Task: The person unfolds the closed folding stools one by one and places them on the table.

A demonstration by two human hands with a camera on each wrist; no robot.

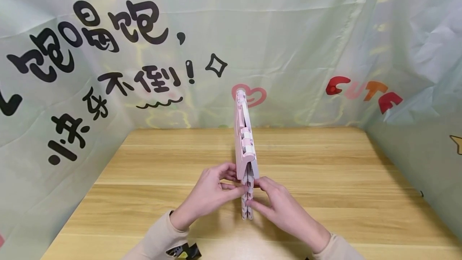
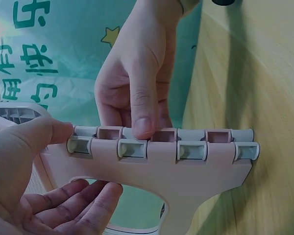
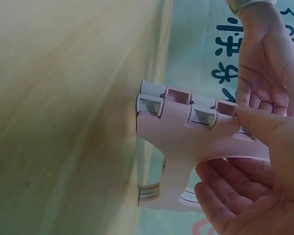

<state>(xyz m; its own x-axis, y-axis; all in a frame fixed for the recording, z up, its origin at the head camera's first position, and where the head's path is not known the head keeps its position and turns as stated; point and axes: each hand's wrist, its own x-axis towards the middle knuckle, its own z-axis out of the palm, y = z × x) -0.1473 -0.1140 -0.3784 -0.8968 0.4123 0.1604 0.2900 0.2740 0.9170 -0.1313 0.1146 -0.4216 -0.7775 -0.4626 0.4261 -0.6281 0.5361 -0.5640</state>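
Note:
A pink and white plastic folding stool [image 1: 245, 147] stands upright and folded flat at the middle of the table, its narrow edge toward me. Pink and white hinge knuckles [image 2: 191, 149] run along the near edge of its leg panels. My left hand [image 1: 213, 187] grips the left leg panel, thumb on the hinged edge and fingers at the rounded cutout. From the other side my right hand [image 1: 279, 202] grips the right leg panel [image 3: 179, 142], its thumb lying across the hinge row and its fingers curving under by the opening.
The wood-grain table [image 1: 325, 179] extends around the stool on all sides. Pale green printed cloth [image 1: 288, 43] hangs behind it and along both sides. A dark strap piece [image 1: 189, 250] is at my left sleeve.

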